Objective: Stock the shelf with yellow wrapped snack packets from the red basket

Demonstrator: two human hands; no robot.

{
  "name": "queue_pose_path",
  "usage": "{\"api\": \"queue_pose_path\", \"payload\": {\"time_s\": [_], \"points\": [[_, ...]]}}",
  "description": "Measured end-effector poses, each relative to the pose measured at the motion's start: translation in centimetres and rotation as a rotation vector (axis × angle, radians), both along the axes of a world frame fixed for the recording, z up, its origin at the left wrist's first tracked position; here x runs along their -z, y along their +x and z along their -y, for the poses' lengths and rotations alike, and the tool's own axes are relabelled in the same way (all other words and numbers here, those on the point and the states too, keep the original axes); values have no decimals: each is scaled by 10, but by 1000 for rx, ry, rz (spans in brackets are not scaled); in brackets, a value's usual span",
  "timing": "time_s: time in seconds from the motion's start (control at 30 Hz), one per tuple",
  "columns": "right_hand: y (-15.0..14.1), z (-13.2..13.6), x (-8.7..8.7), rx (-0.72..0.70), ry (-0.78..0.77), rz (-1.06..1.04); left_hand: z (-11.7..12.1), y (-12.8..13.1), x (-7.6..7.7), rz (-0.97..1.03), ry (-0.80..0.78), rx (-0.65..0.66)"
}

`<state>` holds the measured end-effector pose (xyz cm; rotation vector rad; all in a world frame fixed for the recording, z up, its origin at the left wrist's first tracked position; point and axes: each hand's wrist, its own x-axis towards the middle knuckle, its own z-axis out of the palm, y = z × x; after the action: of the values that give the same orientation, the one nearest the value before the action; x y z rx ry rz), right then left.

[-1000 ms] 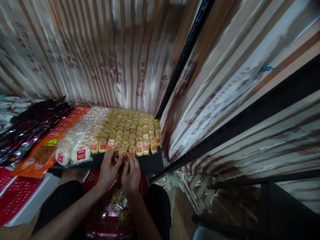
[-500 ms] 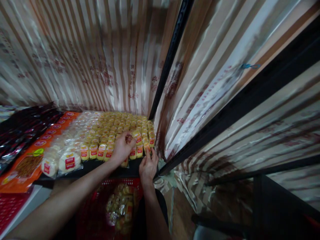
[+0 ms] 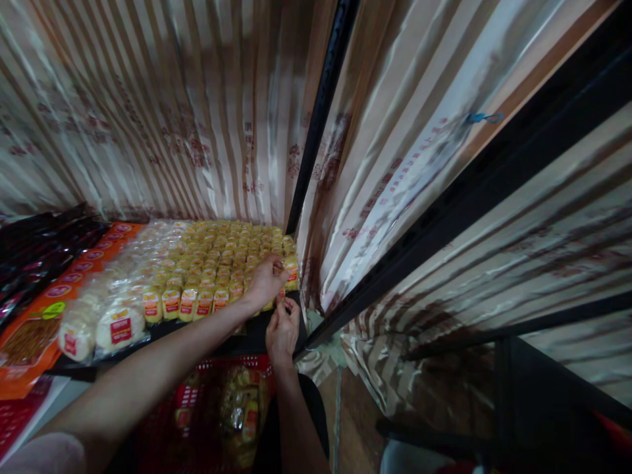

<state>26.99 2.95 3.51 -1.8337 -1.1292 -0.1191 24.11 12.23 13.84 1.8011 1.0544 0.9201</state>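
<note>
Rows of small yellow wrapped snack cakes (image 3: 217,253) with red labels stand close together on a dark shelf (image 3: 170,329). My left hand (image 3: 266,283) reaches over the right end of the front rows, its thumb and fingers pinched together. What lies between them is too small and dim to make out. Just below it, my right hand (image 3: 283,329) is closed at the shelf edge, fingertips gripping a small yellow wrapped cake (image 3: 281,294), mostly hidden by both hands. One labelled cake (image 3: 291,270) stands upright right of my left fingertips.
Left of the cakes lie clear bags of round white pastries (image 3: 120,326), an orange snack bag (image 3: 29,336) and dark shiny packets (image 3: 44,247). Below the shelf sits a red basket (image 3: 197,408) holding wrapped cakes. Black metal posts (image 3: 323,99) and striped curtains (image 3: 207,112) enclose the corner.
My left hand has moved right along the front rows, closer to my right hand. The view has shifted slightly, and more of the basket shows.
</note>
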Motion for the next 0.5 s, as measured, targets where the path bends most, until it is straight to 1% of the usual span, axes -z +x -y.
{"api": "queue_pose_path", "payload": {"time_s": [0.1,0.23,0.3,0.4,0.5], "points": [[-2,2,-4,13,-41,14,0,6,10,-23,42,56],[-4,3,-7,16,-88,25,1,13,19,-196,206,141],[-4,4,-8,16,-98,19,1,16,20,-314,282,175],[-5,4,-9,23,-97,16,3,19,19,-484,351,209],[-5,4,-10,31,-96,12,7,21,17,-608,397,194]]}}
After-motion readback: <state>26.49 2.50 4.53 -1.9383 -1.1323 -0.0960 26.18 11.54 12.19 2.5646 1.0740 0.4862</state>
